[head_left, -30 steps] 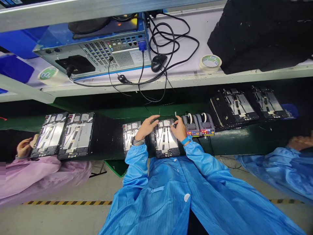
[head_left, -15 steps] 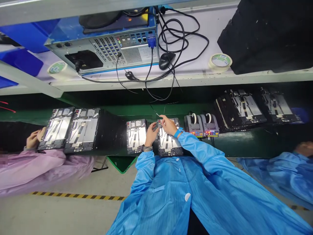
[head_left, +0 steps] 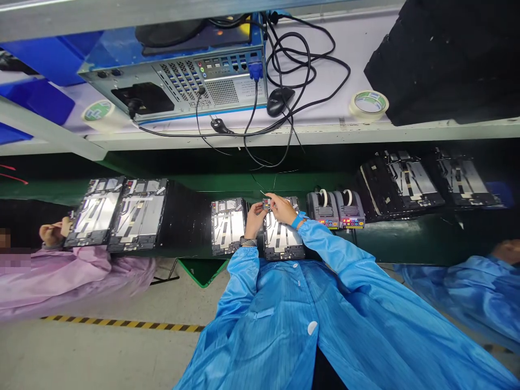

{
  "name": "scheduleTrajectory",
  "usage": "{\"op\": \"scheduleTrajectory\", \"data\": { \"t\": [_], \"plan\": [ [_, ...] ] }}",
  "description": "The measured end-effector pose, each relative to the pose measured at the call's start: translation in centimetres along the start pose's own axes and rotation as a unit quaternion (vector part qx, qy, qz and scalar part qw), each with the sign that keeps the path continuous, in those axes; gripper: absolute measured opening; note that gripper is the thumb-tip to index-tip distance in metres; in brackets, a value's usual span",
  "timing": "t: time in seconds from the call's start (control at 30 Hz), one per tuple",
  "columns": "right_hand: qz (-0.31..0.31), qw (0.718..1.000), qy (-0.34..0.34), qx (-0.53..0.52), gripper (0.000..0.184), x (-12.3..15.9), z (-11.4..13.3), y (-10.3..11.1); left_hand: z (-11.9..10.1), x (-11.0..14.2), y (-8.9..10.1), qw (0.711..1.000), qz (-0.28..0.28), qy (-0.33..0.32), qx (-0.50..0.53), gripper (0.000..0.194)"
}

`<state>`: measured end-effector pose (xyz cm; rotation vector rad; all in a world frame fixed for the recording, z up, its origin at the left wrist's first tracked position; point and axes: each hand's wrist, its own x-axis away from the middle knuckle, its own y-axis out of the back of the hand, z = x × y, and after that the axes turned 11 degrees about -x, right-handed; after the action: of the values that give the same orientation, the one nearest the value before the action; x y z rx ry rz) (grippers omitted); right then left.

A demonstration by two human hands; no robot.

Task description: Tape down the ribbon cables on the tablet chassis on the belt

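An opened tablet (head_left: 280, 238) with its inner boards and silver plates exposed lies on the bench in front of me. My left hand (head_left: 255, 219) is at its upper left corner, thumb and fingers pinched together; what they hold, if anything, is too small to make out. Reaching across the tablet's top, my right hand (head_left: 283, 209) has its fingertips closed beside the left ones. A thin pale strip (head_left: 263, 193) sticks out from the right fingers. Another opened tablet (head_left: 227, 227) lies just left of my left hand.
Two tape dispensers (head_left: 323, 210) with lit displays stand to the right. Beyond them are stacked opened tablets (head_left: 412, 181). At left, a co-worker's hand (head_left: 52, 233) touches one of two more tablets (head_left: 138, 214). A shelf above holds a computer case (head_left: 182, 81), cables and a tape roll (head_left: 369, 104).
My right hand has moved left from the tablet's upper right corner to its upper left. My left hand has come down beside it and closed in. The view has shifted slightly.
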<state>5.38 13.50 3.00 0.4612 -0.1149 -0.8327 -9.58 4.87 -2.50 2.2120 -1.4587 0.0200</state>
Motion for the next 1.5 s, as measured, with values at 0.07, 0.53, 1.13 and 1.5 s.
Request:
{"op": "scheduleTrajectory", "data": {
  "t": [0.07,0.53,1.13,1.5],
  "plan": [
    [-0.060,0.993,-0.023,-0.095,0.052,1.1,0.2,-0.3,0.3,-0.2,0.0,0.998,-0.008,-0.001,0.057,0.042],
    [-0.060,0.662,-0.267,-0.698,0.044,5.1,1.7,-3.8,-0.5,0.7,-0.2,0.993,-0.057,-0.096,0.041,0.043],
    [-0.064,0.581,-0.321,-0.745,0.025,4.8,2.6,-3.0,-1.0,0.6,1.0,0.990,-0.003,-0.120,-0.070,0.025],
    [-0.035,0.553,-0.382,-0.740,0.028,4.2,1.8,-1.4,-1.2,0.4,1.3,0.985,-0.001,-0.127,-0.120,0.025]
  ]
}}
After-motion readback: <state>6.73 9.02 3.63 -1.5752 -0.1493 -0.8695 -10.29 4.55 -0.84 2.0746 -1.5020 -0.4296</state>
